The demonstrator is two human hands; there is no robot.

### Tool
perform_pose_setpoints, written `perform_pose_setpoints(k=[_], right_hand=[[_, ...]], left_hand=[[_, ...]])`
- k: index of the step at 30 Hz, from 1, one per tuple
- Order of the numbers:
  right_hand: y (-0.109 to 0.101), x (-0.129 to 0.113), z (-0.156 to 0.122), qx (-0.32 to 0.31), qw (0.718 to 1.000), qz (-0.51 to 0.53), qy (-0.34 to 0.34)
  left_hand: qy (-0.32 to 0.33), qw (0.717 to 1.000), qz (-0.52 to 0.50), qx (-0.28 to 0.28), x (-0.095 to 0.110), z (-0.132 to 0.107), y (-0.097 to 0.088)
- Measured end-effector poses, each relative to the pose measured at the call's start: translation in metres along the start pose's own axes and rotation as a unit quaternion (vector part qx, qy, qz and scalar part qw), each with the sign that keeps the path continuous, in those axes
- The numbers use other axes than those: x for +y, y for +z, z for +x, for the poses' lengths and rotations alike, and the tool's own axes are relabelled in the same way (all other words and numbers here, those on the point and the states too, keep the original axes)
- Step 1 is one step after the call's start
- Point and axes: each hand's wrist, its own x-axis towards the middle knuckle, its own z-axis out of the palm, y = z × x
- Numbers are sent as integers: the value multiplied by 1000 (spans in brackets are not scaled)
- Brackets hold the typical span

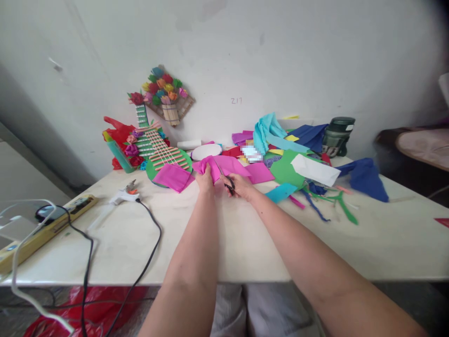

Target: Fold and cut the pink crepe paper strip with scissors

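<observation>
My left hand (205,180) is closed on the near edge of a magenta paper sheet (231,165) that lies on the white table (224,243). My right hand (242,186) grips black-handled scissors (224,179), whose blades point up and left into that sheet, right beside my left fingers. A second folded magenta piece (172,177) lies just left of my left hand.
A white glue gun (122,195) with a black cord lies at the left, near a power strip (45,228). Coloured paper scraps (291,154), a green jar (337,135) and blue paper (365,178) crowd the right. Paper-flower crafts (154,140) lean on the wall.
</observation>
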Motion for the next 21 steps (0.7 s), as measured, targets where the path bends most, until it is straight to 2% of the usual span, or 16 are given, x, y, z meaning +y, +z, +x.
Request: perform_pose_setpoints(k=[11,21], right_hand=[[3,3,2,11,1000,-2,-3],[0,0,-2,-2,1000,22,-9]], left_hand=[[-9,1000,7,13,0,2,-1],[3,1000,4,-23,-7,4,-1]])
